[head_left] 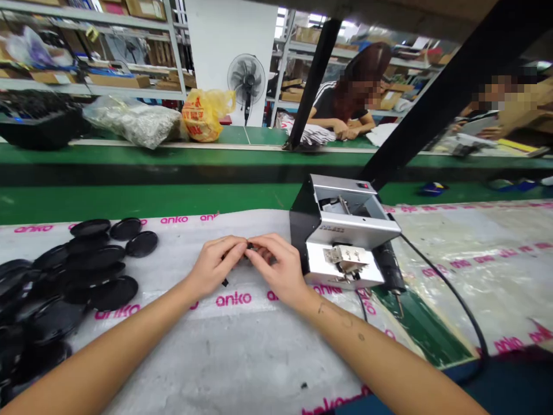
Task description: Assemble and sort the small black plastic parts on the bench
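Now left hand (pixel 213 266) and right hand (pixel 280 270) are pinching a part (pixel 249 248).
Both grips are holding it; machine (pixel 345 236) is sitting at 3 o'clock.

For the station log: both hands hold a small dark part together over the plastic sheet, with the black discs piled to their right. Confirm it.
Wrong side: the head view shows the black discs piled to the left of the hands. The left hand and right hand do hold a small dark part together over the plastic sheet.
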The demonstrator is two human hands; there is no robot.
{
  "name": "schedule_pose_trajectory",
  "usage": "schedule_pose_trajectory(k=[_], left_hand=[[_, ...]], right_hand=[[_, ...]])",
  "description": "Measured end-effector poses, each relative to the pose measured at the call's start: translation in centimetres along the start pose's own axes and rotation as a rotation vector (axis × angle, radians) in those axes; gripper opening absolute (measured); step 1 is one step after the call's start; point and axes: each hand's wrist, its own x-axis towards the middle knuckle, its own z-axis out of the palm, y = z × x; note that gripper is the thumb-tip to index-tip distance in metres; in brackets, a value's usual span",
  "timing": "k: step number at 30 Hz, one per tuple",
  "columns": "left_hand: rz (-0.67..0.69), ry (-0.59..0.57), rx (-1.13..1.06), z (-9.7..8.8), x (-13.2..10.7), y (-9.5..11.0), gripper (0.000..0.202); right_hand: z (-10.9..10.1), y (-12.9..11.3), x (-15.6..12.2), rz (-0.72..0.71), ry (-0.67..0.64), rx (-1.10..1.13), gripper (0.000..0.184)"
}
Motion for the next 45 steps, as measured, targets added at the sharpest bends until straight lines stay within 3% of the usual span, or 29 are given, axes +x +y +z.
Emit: schedule_pose_trajectory(k=[6, 14, 24, 28, 35, 45], left_hand=[[-0.167, -0.128, -0.231, -0.5, 0.5, 0.2, 0.033], [-0.218, -0.15, -0.346, -0.7, 0.5, -0.3, 0.023], [-0.092, -0.037, -0.14, -0.4, -0.2, 0.4, 0.026], [-0.021, 0.015, 0.047, -0.4, -0.1, 0.6, 0.029], [0.027, -0.015, 0.176, -0.6, -0.1, 1.2, 0.017], [0.143, -0.038, 0.274, -0.3, -0.5, 0.7, 0.025]], right_hand=[[-0.2, -0.2, -0.1, -0.088, -0.001, -0.028, 0.01], [-0.3, 0.1, -0.2, -0.097, 0.002, -0.022, 0.01], [0.0, -0.1, -0.1, -0.053, -0.007, -0.04, 0.012], [0.2, 0.0, -0.3, -0.054, -0.039, -0.074, 0.018], [0.0, 0.1, -0.5, -0.067, -0.063, -0.073, 0.021], [0.0, 0.2, -0.6, -0.086, -0.058, -0.075, 0.024]])
